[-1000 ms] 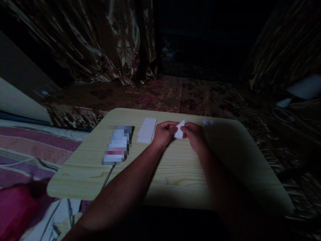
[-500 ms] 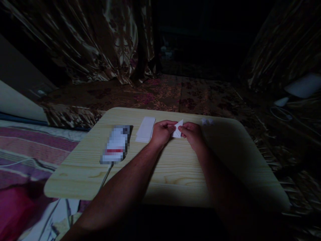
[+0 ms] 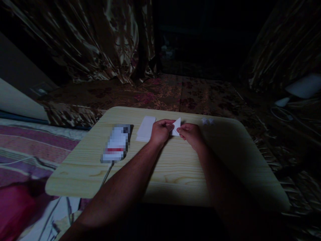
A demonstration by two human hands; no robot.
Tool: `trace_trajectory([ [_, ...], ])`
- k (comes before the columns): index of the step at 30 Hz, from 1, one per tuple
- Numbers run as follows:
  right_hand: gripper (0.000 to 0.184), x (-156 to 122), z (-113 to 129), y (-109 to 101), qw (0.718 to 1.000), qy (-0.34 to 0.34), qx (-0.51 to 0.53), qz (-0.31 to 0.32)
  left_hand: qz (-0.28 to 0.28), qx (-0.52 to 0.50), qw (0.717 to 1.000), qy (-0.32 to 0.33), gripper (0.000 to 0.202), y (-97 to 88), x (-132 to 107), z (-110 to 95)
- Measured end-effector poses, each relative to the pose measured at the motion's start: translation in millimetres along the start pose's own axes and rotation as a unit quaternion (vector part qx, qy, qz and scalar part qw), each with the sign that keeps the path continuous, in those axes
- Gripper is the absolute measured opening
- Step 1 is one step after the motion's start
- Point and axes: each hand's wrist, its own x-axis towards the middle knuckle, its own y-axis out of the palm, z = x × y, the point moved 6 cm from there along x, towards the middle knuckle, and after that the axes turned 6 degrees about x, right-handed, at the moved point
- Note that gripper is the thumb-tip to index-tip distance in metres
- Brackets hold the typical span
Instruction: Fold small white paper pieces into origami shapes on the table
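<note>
White paper triangle (image 3: 177, 127), just right of the paper stack (image 3: 145, 128): we are pinching it between left hand (image 3: 160, 131) and right hand (image 3: 192, 134) over the counter (image 3: 175, 167). Judging by this, aligning edges before creasing is mattering most.

1. I see one small white paper piece (image 3: 176, 127), folded into a pointed, roughly triangular shape.
2. Its tip points up and away from me; the wider lower part is hidden behind fingers.
3. It stands nearly upright, pinched on its left edge by the left hand (image 3: 160, 131) and at its lower right by the right hand (image 3: 192, 134).
4. It sits just above the far middle of the wooden table (image 3: 175, 167); I cannot tell whether it touches the top.
5. The dim light hides its creases.
</note>
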Motion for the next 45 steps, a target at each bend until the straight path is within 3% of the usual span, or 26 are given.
trace_trajectory([
  [23,0.019,-1,-2,7,0.999,-0.005,-0.023,0.033,-0.057,-0.012,0.998,-0.007,0.026,-7.9,2,-1],
  [30,0.030,-4,1,6,0.992,-0.027,-0.119,0.032,-0.060,-0.020,0.998,-0.002,0.025,-8.2,2,-1],
  [40,0.020,0,8,-7,0.997,-0.034,0.027,-0.063,0.062,-0.047,0.997,-0.018,0.026,15.3,-6,6],
  [45,0.021,0,8,-11,0.995,-0.036,0.052,-0.079,0.073,-0.042,0.996,-0.013,0.027,16.5,-7,5],
])
